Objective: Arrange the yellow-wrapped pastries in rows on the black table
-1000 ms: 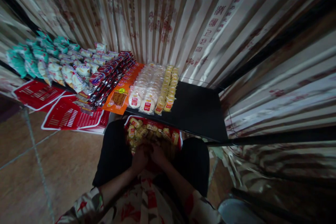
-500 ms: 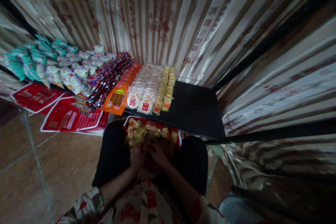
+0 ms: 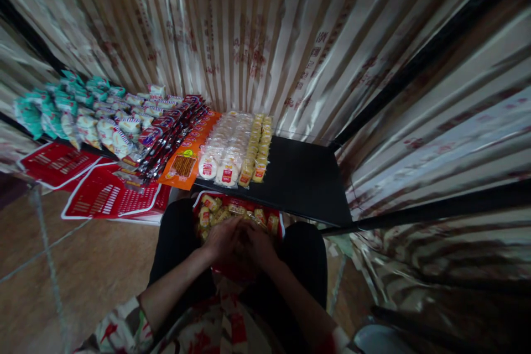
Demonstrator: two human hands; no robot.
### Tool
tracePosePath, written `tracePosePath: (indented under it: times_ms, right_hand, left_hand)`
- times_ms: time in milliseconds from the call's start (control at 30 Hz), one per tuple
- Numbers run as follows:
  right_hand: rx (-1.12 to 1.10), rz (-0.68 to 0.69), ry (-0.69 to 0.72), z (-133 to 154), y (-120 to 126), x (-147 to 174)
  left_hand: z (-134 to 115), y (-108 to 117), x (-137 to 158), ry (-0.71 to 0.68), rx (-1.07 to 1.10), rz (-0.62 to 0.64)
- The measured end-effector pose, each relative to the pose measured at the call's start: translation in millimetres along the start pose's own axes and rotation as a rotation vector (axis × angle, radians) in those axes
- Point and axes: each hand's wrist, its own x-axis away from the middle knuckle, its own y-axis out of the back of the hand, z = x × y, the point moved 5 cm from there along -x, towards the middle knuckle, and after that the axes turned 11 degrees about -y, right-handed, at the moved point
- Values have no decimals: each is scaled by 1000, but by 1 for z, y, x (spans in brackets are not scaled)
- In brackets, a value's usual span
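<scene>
A red basket (image 3: 282, 229) with a white rim rests between my knees under the front edge of the shelf. It holds several small yellow wrapped snacks (image 3: 235, 208). Over its near part my left hand (image 3: 224, 237) and my right hand (image 3: 258, 242) come close together, fingers curled inward. Dimness and the backs of the hands hide what the fingers hold. Ahead on the black shelf stand two rows of yellow wrapped snacks (image 3: 251, 157), beside rows of round white crackers (image 3: 226, 149) in clear wrappers.
The black shelf (image 3: 307, 177) also carries an orange snack bag (image 3: 181, 168), dark red packets (image 3: 168, 130), white striped packets (image 3: 112, 133) and green-topped packets (image 3: 52, 105). Red baskets (image 3: 110, 196) sit below left. Black poles (image 3: 415, 210) cross the right, before a patterned curtain (image 3: 249, 22).
The view has tilted slightly, so the shelf appears lower. My left hand has shifted a little forward over the basket, and both hands remain close together.
</scene>
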Motion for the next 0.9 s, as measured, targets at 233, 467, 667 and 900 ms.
tracePosePath:
  times_ms: [233, 467, 667, 900]
  right_hand:
    - [-154, -163, 86, -2, 42, -4]
    - [-360, -360, -144, -13, 87, -27]
    - [-366, -486, -177, -10, 105, -56]
    - [-245, -589, -162, -6, 112, -76]
  left_hand:
    - [-28, 28, -33, -234, 49, -103]
    - [-45, 46, -43, -135, 14, -571]
    - [-52, 25, -51, -194, -21, -490]
    - [-46, 18, -71, -197, -58, -448]
